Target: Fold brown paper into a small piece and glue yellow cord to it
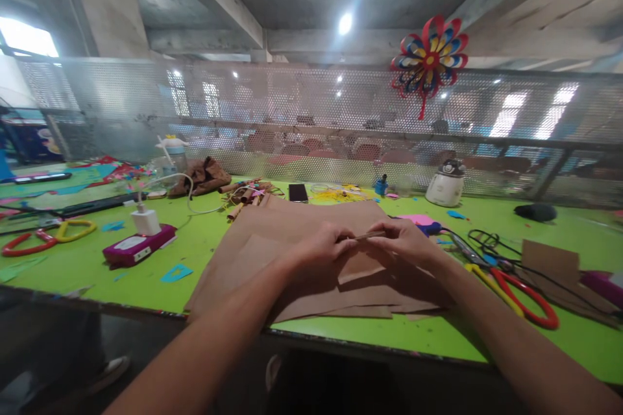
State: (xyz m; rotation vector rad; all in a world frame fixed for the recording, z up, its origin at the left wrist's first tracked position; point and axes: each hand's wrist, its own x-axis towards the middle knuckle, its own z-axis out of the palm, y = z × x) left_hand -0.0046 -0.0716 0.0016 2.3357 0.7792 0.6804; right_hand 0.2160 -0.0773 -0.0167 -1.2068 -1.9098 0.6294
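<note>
Both hands meet above a stack of brown paper sheets (272, 233) on the green table. My left hand (327, 243) pinches one end of a thin, narrow strip of brown paper (368, 235). The other end sits between the fingertips of my right hand (402, 240). Whether the strip is folded or rolled, I cannot tell; the fingers cover most of it. Under the hands, loose edges of the paper overlap and lie in shadow.
Scissors with red and yellow handles (523, 298) lie at right, by black cables and a brown paper piece (549, 262). At left are a purple power strip (139, 245) and more scissors (48, 240). Behind stand rolled paper tubes (248, 196), a phone (298, 193) and a white bottle (445, 185).
</note>
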